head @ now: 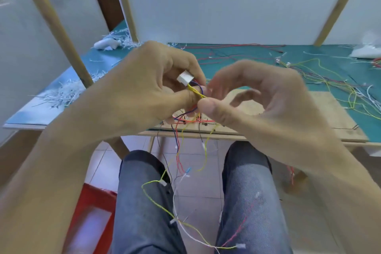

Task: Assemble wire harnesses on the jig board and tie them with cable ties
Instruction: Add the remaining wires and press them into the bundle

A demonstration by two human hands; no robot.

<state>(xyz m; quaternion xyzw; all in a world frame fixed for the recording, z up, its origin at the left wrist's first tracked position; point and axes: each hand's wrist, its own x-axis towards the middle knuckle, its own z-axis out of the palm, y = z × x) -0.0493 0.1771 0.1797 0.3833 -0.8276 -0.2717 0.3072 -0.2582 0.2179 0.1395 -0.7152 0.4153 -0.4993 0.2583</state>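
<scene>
**Both grips closed on the connector and its lead, above the jig board**

The grip of the left hand (pixel 144 80) is narrow: its curled fingers and thumb hold the white connector (pixel 185 78) with the open face turned up and to the left. The right hand (pixel 257 97) also has a narrow grip. Its thumb and forefinger pinch the yellow wire (pixel 195 91) just where it leaves the connector, touching the left thumb. Blue and red leads come out of the same housing and pass behind the fingers.

The harness is held in the air in front of the person, over the near edge of the jig board (pixel 309 113), a plywood sheet lying on the green counter (pixel 247 64). Its hanging wires (pixel 177 150) trail off the board and down across the person's knees.

The step in hand looks like seating or checking the yellow lead in the housing, though the fingers hide the terminal itself. To do it well, the left hand should keep the housing still while the right hand works close to the connector, so the thin wire pushes straight instead of buckling. A light tug afterwards would show whether it has locked. The trailing leads should stay untangled before they are laid on the board.

Loose wires (pixel 329 84) are scattered over the counter to the right, and white offcuts (pixel 66 93) are heaped on the left. A red crate (pixel 92 202) sits on the floor.
</scene>
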